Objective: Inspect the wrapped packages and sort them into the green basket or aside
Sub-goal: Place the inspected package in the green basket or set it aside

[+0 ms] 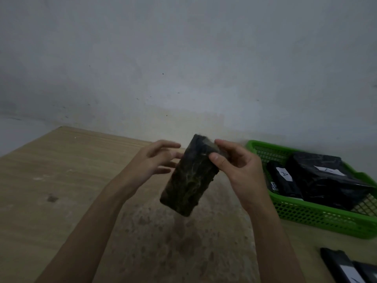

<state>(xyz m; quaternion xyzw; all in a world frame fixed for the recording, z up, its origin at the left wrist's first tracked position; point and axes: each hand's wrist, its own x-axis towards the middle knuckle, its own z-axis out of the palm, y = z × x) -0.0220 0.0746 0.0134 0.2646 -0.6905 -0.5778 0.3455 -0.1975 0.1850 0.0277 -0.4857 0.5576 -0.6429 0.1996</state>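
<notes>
a dark wrapped package (pixel 189 176) hangs in the air over the middle of the counter (pixel 61 180), tilted so its top end leans toward 1 o'clock and its lower end toward 7 o'clock; the wrap is wrinkled and has a dull greenish sheen. the right hand (pixel 238 172) pinches the top end, thumb on the near face and fingers curled behind. the left hand (pixel 155 160) sits at 9 o'clock of the package, fingers spread and loosely bent, gripping nothing; whether its fingertips touch the package's edge i cannot tell. the counter is pale wood grain, with a worn, blotchy patch of dark specks under the hands toward 6 o'clock and a small dark stain (pixel 52 198) far out at 8 o'clock. its far edge meets a wall (pixel 183 58) of rough grey plaster with a few dark flecks, and the light is dim. at 3 o'clock of the package a green mesh basket (pixel 306 213) stands on the counter close to the wall. inside it lies a large black parcel (pixel 330 190), with a small black parcel (pixel 285 186) against it at 9 o'clock, each with a white label. at 5 o'clock, in the frame's corner, two more black parcels (pixel 336 262) lie on the counter, cut off by the edge.
</notes>
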